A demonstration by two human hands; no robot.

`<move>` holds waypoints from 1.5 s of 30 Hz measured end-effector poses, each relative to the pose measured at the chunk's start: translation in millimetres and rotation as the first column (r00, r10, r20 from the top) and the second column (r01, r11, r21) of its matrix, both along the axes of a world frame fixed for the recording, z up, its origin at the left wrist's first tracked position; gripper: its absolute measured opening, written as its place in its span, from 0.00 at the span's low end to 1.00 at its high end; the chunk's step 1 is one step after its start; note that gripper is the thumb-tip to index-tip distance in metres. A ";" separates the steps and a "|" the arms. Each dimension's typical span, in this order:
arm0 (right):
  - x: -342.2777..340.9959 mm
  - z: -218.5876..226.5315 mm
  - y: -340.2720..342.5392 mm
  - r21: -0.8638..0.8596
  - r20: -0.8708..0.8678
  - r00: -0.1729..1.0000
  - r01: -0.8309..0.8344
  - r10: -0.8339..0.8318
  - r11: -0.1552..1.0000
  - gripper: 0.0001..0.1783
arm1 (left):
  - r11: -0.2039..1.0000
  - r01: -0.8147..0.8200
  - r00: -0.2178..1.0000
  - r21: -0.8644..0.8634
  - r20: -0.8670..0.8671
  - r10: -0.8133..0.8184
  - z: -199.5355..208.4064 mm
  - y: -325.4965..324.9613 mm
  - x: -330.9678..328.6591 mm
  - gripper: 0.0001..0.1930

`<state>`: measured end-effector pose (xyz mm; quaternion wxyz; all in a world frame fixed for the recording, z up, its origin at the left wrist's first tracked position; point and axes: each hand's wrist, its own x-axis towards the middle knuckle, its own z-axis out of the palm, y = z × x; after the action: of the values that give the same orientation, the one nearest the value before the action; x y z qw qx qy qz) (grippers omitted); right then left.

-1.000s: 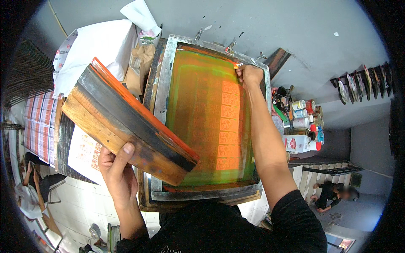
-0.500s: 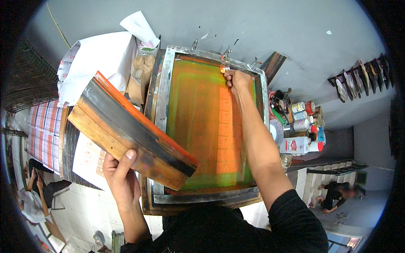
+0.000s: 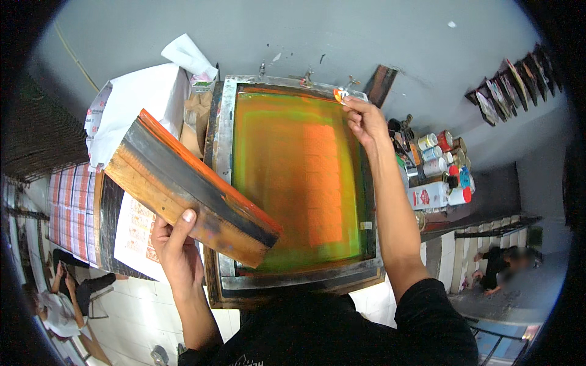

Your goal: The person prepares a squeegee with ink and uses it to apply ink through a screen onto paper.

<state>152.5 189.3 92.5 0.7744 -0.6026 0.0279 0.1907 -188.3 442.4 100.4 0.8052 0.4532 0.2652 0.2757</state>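
My left hand (image 3: 178,247) grips a wide squeegee (image 3: 189,194) by its wooden handle, thumb on top. Its dark blade has an orange, ink-coated edge and is tilted over the left side of a screen-printing frame (image 3: 227,146). Inside that frame the mesh (image 3: 274,183) is green and orange, with a brighter orange band right of centre. At the far right corner of the frame, my right hand (image 3: 366,119) pinches a small orange-and-white piece (image 3: 340,96), like a scrap of card. Whether the piece touches the frame, I cannot tell.
A printed sheet (image 3: 135,229) lies left of the frame, near a large white-wrapped bundle (image 3: 143,97). Paint tins and bottles (image 3: 434,165) crowd the right side. Clamps (image 3: 307,78) line the frame's far edge. One person (image 3: 64,311) sits far left; another (image 3: 497,268) is far right.
My right hand has moved right along the frame's far edge, carrying the small piece toward the corner. My left hand still holds the squeegee in nearly the same pose. The whole view has shifted slightly.
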 end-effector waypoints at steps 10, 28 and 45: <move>-103.6 35.3 -111.8 -0.052 -0.037 0.999 -0.033 0.031 0.998 0.12 | 0.983 0.152 0.986 0.103 0.054 -0.158 8.4 -38.4 13.9 0.19; -226.5 -18.4 -343.3 -0.223 -0.089 0.940 0.304 -0.330 0.926 0.12 | 0.843 0.496 0.832 0.211 0.161 -0.530 42.4 -201.0 90.1 0.13; -207.7 -145.4 -399.1 -0.781 0.624 0.602 0.507 0.498 0.364 0.07 | 0.556 0.801 0.579 0.222 -0.050 -0.814 -58.3 -415.9 195.2 0.10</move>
<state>-55.3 -209.7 -52.8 0.2116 -0.9405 -0.2164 -0.1544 7.0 26.5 42.1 0.7935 0.6022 -0.0277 -0.0829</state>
